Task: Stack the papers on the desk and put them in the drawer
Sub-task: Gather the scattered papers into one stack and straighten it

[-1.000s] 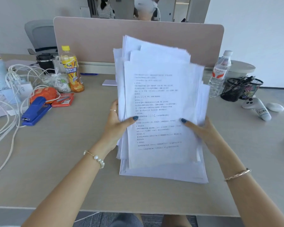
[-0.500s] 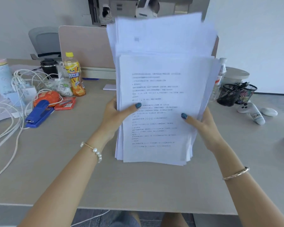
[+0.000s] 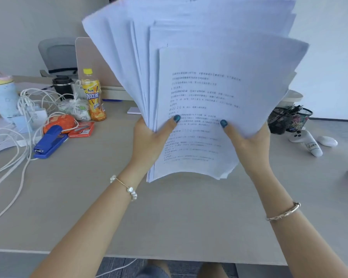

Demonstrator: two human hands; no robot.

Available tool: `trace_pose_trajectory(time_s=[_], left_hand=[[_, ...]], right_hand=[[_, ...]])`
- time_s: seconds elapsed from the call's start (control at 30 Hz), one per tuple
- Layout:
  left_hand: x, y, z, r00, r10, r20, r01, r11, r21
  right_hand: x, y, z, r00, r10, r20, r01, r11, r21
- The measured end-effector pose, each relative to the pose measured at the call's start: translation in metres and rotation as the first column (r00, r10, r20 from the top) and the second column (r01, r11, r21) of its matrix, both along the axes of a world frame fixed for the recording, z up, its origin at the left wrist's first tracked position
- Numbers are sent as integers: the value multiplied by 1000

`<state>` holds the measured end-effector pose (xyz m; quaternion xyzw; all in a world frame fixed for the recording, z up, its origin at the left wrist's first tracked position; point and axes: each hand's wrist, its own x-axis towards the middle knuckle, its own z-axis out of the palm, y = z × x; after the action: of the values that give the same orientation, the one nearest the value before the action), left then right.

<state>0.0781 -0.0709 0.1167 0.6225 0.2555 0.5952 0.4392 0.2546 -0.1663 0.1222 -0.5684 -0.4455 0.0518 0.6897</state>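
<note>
Beige laminate forms the desk (image 3: 179, 213), which spans the full width of the view and carries every other item. White printed papers (image 3: 209, 87) make up the next largest item: a thick, uneven sheaf held upright above the desk, clear of its surface, with the top edges fanned apart and running out of the upper frame. Printed text lines are visible on the front sheet; the characters are too blurred to read. Left hand (image 3: 149, 141) is closed on the lower left edge of the papers, thumb pressed on the front sheet and fingers hidden behind. Right hand (image 3: 249, 145) is closed on the lower right edge in the same way, thumb on the front and fingers behind. A pearl bracelet (image 3: 127, 187) sits on the left wrist; a metal bangle (image 3: 283, 212) sits on the right wrist. White cables (image 3: 14, 149) lie tangled across the left part of the desk. A black mesh pen holder (image 3: 287, 119) stands at the right, just behind a white controller (image 3: 307, 141). A blue stapler (image 3: 50, 142) lies among the cables, near a red box (image 3: 81, 129). An orange drink bottle (image 3: 92, 95) stands upright behind the box.
</note>
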Motion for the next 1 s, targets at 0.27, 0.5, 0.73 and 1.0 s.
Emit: trace_pose_trajectory(time_s=[0.27, 0.5, 0.73, 1.0], left_hand=[[1, 15, -69, 954, -13, -299, -64, 967, -245], [4, 11, -47, 993, -11, -117, -14, 978, -208], [1, -1, -68, 994, -80, -71, 58, 961, -270], [5, -9, -83, 982, -165, -96, 124, 933, -337]], right_hand=[[-1, 6, -66, 974, 94, -206, -168, 910, -380], [-5, 18, -46, 963, 0, -270, -84, 950, -300], [-15, 4, -79, 931, -1, -364, -146, 915, -377], [-21, -10, -92, 955, -63, -289, -59, 918, -393]])
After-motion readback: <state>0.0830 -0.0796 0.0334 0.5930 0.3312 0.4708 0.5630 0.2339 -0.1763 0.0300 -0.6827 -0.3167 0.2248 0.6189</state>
